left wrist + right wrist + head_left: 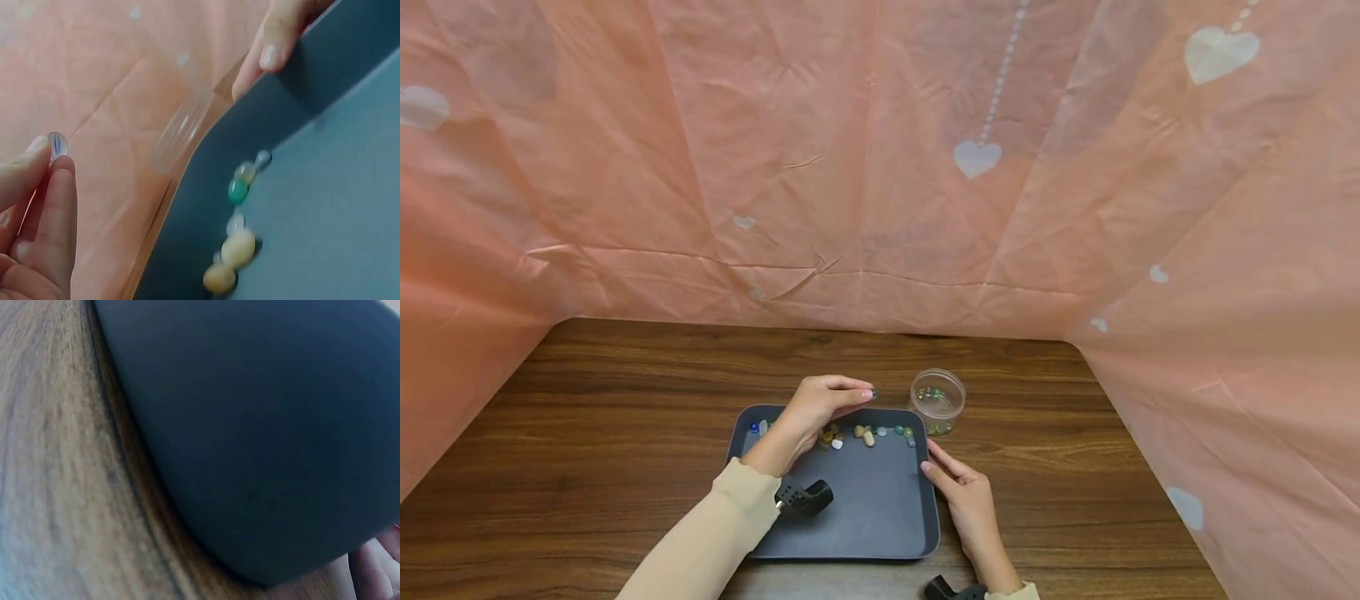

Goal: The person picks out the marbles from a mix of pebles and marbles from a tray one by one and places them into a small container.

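Right hand [968,500] rests fingers straight against tray rim [934,500] at 3 o'clock. Left hand [816,408] pinches a round marble [57,145], no long axis, toward jar [937,401].

Matt plastic tray [850,517], glossy marble [57,145]

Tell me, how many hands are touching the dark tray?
1. The right hand rests its fingers on the tray's right rim. The left hand hovers above the far edge, pinching a clear bead rather than touching the tray.
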`<state>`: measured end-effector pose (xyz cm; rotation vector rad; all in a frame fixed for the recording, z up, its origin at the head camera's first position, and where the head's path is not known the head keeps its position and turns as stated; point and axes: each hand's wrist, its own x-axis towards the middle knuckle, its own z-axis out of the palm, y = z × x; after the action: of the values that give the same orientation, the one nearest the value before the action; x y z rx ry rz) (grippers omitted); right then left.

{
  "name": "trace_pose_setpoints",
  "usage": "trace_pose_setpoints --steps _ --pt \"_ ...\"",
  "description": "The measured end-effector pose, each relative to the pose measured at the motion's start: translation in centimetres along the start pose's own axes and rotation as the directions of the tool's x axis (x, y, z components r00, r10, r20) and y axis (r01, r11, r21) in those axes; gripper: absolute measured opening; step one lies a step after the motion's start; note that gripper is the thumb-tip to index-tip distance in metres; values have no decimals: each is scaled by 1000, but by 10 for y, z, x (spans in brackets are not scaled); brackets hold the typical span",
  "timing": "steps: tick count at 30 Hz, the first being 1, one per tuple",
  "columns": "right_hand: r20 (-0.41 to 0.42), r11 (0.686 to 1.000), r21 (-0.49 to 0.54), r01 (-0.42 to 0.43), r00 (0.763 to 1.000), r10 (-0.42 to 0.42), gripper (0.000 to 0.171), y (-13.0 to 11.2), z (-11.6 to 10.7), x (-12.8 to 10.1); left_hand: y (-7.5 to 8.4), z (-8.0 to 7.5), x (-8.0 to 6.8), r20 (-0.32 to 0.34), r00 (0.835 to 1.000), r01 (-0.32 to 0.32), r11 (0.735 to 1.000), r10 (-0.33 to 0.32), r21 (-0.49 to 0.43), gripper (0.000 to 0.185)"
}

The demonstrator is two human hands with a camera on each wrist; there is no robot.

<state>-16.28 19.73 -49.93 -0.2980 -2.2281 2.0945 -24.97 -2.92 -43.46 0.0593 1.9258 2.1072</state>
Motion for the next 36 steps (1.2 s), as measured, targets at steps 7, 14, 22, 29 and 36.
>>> trace_pose_setpoints --steps 7,14,22,29,36 --pt "8 1000 2 -1 1000 1 41 0 -1 0 6 28 10 44 999 -23 1000 24 -19 26" --pt "6 1000 -14 10 1000 -10 40 -1 0 0 12 57 22 73 989 -130 989 125 65 24" --pt "14 1000 -19 15 1000 -15 39 -1 0 0 14 86 29 25 937 -311 800 348 513 9" --pt "14 1000 -16 8 1000 -8 39 -2 -1 1 4 103 29 67 908 -335 621 413 709 7" --pt "17 1000 -5 11 1000 -11 39 0 0 1 0 107 29 101 897 -332 506 430 796 10"
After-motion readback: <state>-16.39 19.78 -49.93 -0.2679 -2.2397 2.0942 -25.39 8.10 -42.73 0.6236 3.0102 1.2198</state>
